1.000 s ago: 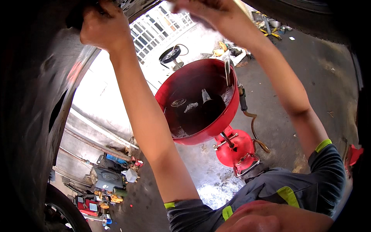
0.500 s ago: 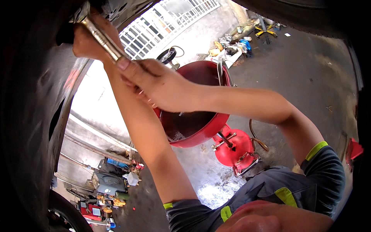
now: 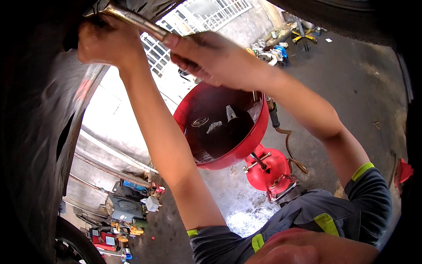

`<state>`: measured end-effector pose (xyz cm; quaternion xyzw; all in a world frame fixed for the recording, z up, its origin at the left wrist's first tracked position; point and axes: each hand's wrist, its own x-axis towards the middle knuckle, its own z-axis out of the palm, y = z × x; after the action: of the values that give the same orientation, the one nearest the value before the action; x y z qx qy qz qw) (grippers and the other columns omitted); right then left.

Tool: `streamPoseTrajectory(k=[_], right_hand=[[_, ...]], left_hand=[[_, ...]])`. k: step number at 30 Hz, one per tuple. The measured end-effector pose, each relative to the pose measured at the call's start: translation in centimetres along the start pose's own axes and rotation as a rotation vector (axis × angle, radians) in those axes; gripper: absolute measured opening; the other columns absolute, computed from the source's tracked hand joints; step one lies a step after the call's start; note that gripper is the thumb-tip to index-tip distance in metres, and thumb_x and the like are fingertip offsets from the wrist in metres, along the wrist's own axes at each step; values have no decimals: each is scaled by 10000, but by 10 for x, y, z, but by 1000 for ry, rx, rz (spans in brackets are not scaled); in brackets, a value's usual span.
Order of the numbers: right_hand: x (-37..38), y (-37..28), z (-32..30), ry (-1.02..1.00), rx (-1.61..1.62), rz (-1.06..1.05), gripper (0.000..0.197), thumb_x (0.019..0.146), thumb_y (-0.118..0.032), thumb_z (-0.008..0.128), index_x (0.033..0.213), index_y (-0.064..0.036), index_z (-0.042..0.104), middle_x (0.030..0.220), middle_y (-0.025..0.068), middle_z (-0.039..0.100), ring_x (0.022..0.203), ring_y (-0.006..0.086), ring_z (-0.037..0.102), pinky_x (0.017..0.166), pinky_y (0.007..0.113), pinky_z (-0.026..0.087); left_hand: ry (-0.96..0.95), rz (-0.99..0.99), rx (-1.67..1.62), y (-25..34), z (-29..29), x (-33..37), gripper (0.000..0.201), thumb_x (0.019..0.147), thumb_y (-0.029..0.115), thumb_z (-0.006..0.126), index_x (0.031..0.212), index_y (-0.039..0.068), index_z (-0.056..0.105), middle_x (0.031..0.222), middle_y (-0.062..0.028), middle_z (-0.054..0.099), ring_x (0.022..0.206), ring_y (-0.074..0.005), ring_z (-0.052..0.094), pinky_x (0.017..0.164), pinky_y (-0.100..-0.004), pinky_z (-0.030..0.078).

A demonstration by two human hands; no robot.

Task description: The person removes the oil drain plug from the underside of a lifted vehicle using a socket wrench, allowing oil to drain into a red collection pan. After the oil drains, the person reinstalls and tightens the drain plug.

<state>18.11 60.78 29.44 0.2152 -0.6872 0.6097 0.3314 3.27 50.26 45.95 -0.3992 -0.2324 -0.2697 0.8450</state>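
Note:
My right hand [image 3: 215, 59] is wrapped around the end of a shiny metal wrench [image 3: 136, 20], thumb along the handle. The wrench slants up left to its head, close against the dark underside of the vehicle [image 3: 35, 110]. Directly below the head is my left hand [image 3: 107, 42], closed, with fingers curled in shadow; what they grip is hidden. Beneath my forearms stands a wide red drain pan [image 3: 246, 152], dark inside, with a few shiny shapes in it. A red rounded tank [image 3: 272, 169] sits under the pan.
A hose [image 3: 290, 149] with a dark handle hangs beside the pan. Tools and a grey case [image 3: 125, 207] lie along the wall at lower left. A yellow-footed stand [image 3: 303, 37] and assorted clutter are at the back. A tyre [image 3: 72, 246] shows at bottom left.
My right hand has swung up and right with the wrench handle, now at a flatter slant. My left hand stays near the wrench head. More of the pan's inside shows.

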Motion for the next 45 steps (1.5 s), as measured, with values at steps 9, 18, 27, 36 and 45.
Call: streamPoseTrajectory(k=[9,18,27,36,45], right_hand=[[25,-8,-60,408,-526,-589,268,1019,-229,629,926,19,667,691,-28,574,645,41,456,547,255,368],[-14,2,56,-73,304,-86,526,1037,-551,462,1084,-42,586,764,22,516,638,104,482,520,261,412],[-17,-3,31,-45,40,-182,334,1044,-308,517,1277,-78,582,925,85,553,698,138,530,606,270,476],[17,14,-31,362,-327,-665,402,1032,-421,530,1001,-54,691,693,-11,505,640,78,440,558,271,349],[-8,-21,88,-313,724,55,466,1058,-506,450,990,-51,518,773,32,454,646,83,465,521,229,399]], left_hand=[[113,-5,-67,11,10,2,277,832,205,681,673,-21,701,628,-153,708,540,-263,719,482,-308,515],[-40,72,3,2,0,-3,352,833,301,686,638,8,693,582,-140,684,454,-253,667,425,-328,478],[-56,28,122,-4,4,-4,351,844,296,664,637,14,695,582,-139,684,451,-249,664,425,-335,480],[80,106,160,-2,12,0,317,844,281,664,672,18,706,606,-138,695,470,-264,673,443,-358,501],[-65,-54,103,-4,3,-6,358,851,291,671,627,12,677,566,-147,671,452,-262,663,441,-303,460]])
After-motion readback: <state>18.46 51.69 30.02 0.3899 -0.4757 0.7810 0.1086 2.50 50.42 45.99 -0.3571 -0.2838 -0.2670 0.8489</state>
